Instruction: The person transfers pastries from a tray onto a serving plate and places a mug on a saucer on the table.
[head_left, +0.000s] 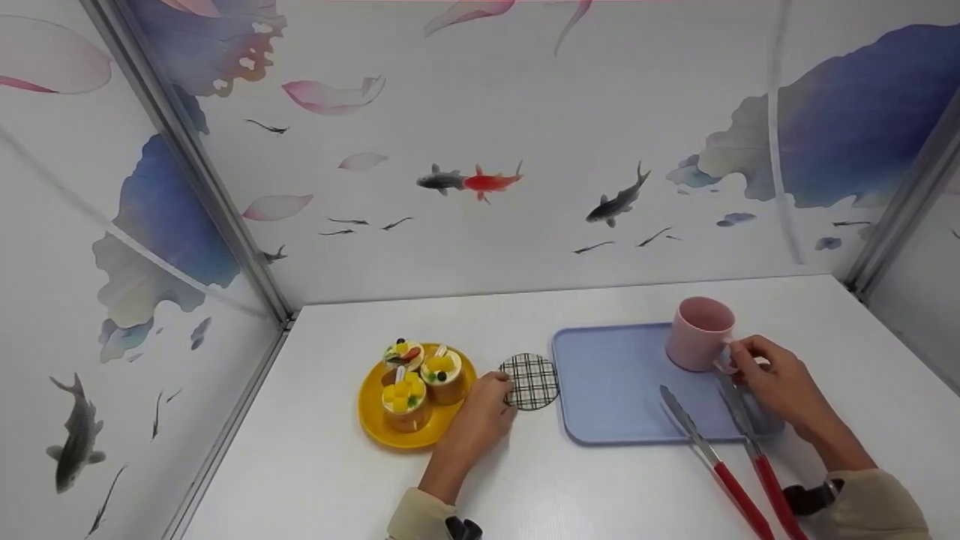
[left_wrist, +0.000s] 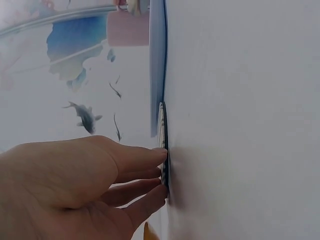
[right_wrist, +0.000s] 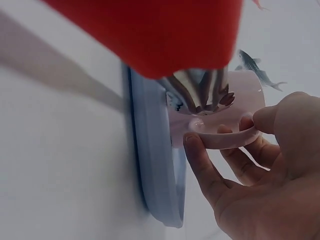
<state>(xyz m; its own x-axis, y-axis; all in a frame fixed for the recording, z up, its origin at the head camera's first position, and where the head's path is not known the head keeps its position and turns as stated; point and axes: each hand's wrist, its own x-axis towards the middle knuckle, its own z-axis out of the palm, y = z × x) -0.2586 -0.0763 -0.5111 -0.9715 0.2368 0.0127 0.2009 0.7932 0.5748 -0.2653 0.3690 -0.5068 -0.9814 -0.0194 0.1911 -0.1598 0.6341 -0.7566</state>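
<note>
My left hand (head_left: 484,412) holds the near-left edge of a round plaid coaster (head_left: 531,382) that lies low over the white table. In the left wrist view, the fingertips meet the rim of the thin coaster (left_wrist: 163,130), seen edge-on. At the right, the fingers of my right hand (head_left: 776,379) grip the handle of a pink mug (head_left: 697,337). The mug stands upright on the back right part of a blue tray (head_left: 615,405). Metal tongs with red handles (head_left: 735,491) reach over the tray's front edge, their arms spread, close below the right hand.
Left of the coaster, a yellow plate (head_left: 371,420) carries 3 small fruit-topped dessert cups (head_left: 406,409), right by the left hand. Printed panels with fish and petals form the back wall (head_left: 540,112) and sides around the white table (head_left: 300,465).
</note>
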